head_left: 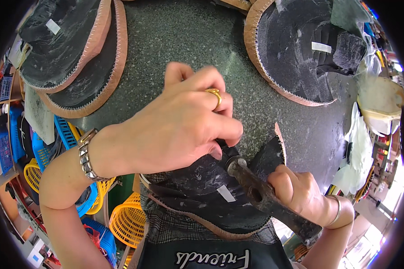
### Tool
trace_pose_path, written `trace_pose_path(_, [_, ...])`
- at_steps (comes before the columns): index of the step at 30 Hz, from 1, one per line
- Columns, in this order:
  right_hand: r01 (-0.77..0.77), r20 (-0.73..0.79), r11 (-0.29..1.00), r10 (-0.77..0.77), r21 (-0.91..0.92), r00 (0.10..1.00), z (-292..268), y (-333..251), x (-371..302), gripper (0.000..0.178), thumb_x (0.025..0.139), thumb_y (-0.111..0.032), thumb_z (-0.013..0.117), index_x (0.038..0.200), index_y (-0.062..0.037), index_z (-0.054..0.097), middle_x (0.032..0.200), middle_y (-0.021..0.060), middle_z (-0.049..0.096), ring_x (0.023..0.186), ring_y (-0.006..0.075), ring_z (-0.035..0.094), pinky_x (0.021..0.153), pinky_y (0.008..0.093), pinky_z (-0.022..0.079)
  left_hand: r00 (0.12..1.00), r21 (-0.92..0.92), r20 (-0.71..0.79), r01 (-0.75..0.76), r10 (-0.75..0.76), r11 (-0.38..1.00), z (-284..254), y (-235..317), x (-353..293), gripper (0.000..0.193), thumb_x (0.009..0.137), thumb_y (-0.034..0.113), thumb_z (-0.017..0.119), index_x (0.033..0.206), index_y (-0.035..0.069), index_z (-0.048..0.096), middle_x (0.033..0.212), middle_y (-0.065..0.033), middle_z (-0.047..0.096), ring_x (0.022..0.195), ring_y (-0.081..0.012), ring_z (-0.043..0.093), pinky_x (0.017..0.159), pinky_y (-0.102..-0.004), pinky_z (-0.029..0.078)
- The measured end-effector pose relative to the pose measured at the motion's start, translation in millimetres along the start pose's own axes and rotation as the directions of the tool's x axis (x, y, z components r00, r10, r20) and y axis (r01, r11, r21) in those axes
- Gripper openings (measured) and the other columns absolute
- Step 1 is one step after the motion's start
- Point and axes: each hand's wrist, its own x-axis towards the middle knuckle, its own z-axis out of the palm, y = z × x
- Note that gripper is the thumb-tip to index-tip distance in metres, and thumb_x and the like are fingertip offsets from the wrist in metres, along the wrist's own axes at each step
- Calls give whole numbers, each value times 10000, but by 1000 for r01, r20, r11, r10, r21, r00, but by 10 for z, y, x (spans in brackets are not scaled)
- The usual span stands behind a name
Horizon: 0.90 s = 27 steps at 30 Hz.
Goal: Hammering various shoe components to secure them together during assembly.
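Note:
A black shoe upper (202,184) with a tan stitched edge and a small white label lies at the table's near edge, against my apron. My left hand (188,116), wearing a gold ring and a metal watch, reaches across its far side. The thumb and index finger are closed on a dark fold of the upper; the other fingers are curled and slightly blurred. My right hand (298,193) is wrapped round a hammer with a worn dark metal head (278,206). The hammer's round face rests on or just over the upper beside my left thumb. Most of the handle is hidden.
Two similar uppers (67,49) overlap at the far left, and another upper (300,49) lies at the far right of the speckled grey table (179,36). Yellow baskets (129,219) and blue baskets (98,237) stand below on the left. A whitish container (381,103) is at the right.

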Motion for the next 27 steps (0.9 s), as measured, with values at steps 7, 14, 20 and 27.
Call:
trace_pose_path(7, [-96,104,977,77,193,992,-154,70,48,213,736,-67,631,878,-20,479,651,82,473,429,231,518,373,341,414,986,361,-31,-144,166,921,-32,-5,-75,220,562,324,763,719,208,663,904,61,552,1022,-248,406,792,-460,260])
trace_pose_path(14, [-110,24,993,109,38,994,-306,94,343,245,701,-61,663,890,-12,514,651,97,511,464,237,546,393,340,425,974,314,-227,55,19,948,86,61,-133,216,592,304,772,730,191,651,848,50,531,972,-244,389,786,-436,257])
trace_pose_path(20, [-53,98,999,52,-1,994,-266,72,353,222,696,-85,642,853,-9,504,648,88,481,441,195,551,335,321,420,983,424,-174,17,64,905,57,134,-208,265,554,349,745,759,197,676,773,90,539,865,-220,431,761,-450,268])
trace_pose_path(27, [-76,19,993,75,93,997,-113,129,260,188,754,-86,637,851,0,500,648,98,479,465,234,568,380,335,454,927,54,-296,257,-230,965,206,85,-245,337,500,244,815,820,184,728,721,109,540,818,-212,423,752,-351,272])
